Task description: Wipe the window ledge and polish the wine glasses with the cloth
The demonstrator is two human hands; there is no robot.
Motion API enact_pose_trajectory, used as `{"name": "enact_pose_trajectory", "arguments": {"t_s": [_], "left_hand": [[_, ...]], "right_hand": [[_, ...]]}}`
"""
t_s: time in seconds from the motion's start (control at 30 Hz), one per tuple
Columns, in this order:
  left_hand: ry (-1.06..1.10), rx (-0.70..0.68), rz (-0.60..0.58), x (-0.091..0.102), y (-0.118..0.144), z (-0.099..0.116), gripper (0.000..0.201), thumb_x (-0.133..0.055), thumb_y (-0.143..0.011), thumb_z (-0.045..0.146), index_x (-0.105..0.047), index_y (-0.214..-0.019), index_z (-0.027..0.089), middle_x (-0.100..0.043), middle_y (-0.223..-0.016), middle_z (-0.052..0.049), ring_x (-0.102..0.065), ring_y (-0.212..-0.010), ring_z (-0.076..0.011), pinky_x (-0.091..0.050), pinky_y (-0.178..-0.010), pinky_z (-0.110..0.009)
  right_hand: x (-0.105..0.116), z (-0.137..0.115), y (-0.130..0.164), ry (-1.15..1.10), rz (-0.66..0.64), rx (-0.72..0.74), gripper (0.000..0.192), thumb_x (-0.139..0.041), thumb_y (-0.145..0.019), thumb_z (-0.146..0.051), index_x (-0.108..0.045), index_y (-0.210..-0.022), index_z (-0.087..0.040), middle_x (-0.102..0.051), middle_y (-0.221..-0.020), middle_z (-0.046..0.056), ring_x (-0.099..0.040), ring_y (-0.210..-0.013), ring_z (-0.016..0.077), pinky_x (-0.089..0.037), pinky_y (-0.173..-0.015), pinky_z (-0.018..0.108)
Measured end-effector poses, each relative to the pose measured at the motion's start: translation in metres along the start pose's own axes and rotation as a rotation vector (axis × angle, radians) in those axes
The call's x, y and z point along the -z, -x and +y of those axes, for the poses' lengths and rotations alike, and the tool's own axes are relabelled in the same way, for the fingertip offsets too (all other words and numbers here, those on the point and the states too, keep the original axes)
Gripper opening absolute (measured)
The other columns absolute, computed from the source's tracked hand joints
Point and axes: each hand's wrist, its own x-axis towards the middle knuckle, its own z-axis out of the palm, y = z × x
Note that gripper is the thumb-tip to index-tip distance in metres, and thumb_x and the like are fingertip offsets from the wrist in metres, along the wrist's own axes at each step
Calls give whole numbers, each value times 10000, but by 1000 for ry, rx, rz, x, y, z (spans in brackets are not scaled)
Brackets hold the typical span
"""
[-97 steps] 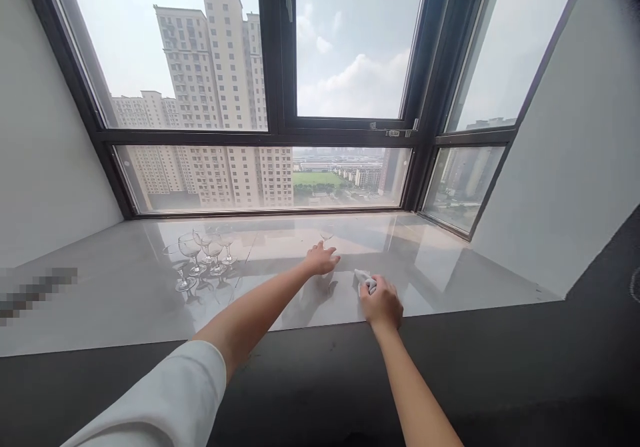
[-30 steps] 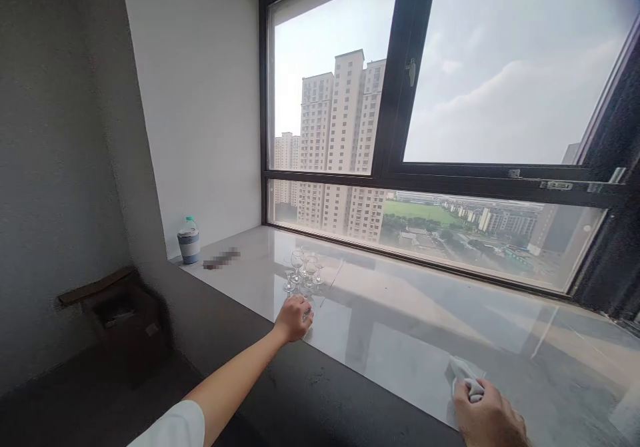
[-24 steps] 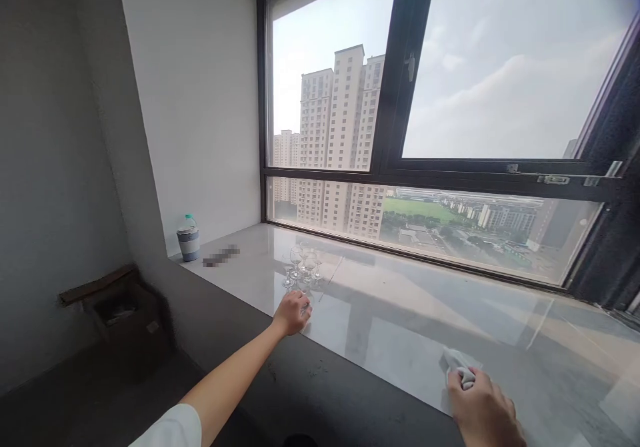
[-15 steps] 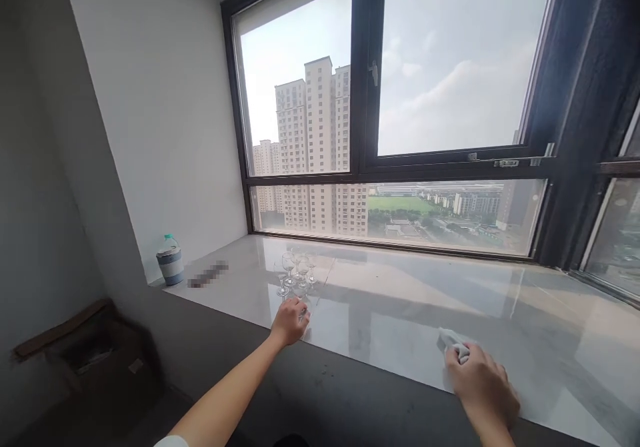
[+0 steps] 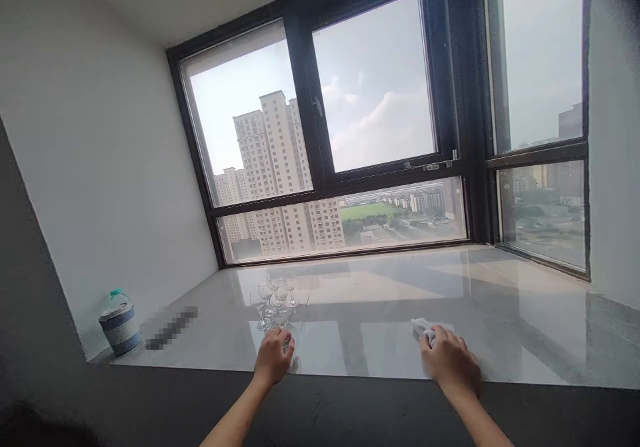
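My left hand (image 5: pixel 273 356) is closed around a stemmed glass (image 5: pixel 286 342) near the front edge of the shiny window sill (image 5: pixel 340 348). My fingers hide most of that glass. Just behind it stand several clear stemmed glasses (image 5: pixel 265 291) in a close group, upright on the sill. Farther right, my right hand (image 5: pixel 453 362) grips a crumpled white cloth (image 5: pixel 423 328), whose loose end sticks out past the fingers toward the window.
At the far left end of the sill stands a striped blue-and-white container (image 5: pixel 120 328) with a green-topped bottle (image 5: pixel 116 296) at it. A blurred dark patch (image 5: pixel 173 328) lies beside them. Dark-framed windows (image 5: pixel 320 197) border the back, a white wall (image 5: pixel 115 187) the left.
The view has tilted and swung right, bringing in the side window. My left hand stays by the glasses on its glass; my right hand still has the cloth, held slightly farther in.
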Motion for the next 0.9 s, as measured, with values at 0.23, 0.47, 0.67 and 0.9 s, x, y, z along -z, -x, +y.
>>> {"name": "enact_pose_trajectory", "arguments": {"t_s": [0.23,0.47,0.67,0.9], "left_hand": [[-2,-1,19,-2,0,-1,269,-383,-914,314,-631,-919,211,-602,-970,-60,-540,-960,-212,-393,-850,-329],[-9,10,-1,-1,0,0,258,-394,-906,324,-631,-913,224,-608,-990,-58,-542,-980,-218,-393,-863,-332],[-4,14,-16,-3,-2,-1,259,-399,-899,322,-633,-935,216,-613,-1015,-69,-535,-1013,-229,-386,-879,-344],[-65,21,-70,-11,-6,-8,394,-370,-899,391,-601,-1159,205,-598,-1195,-98,-502,-1156,-255,-354,-976,-387]], "right_hand": [[-4,-1,-4,-1,-25,5,347,-386,-889,-335,-611,-1084,-155,-629,-1102,144,-541,-1025,273,-412,-806,378],[-1,-4,-5,39,-27,25,306,-403,-892,-320,-620,-1044,-168,-624,-1087,129,-547,-1022,264,-416,-788,358],[7,-6,-1,36,-16,26,294,-404,-906,-314,-618,-1031,-156,-629,-1063,129,-547,-1005,263,-415,-789,360],[12,-6,0,47,-23,27,287,-396,-904,-318,-615,-1000,-159,-626,-1037,127,-549,-994,264,-414,-754,354]]}}
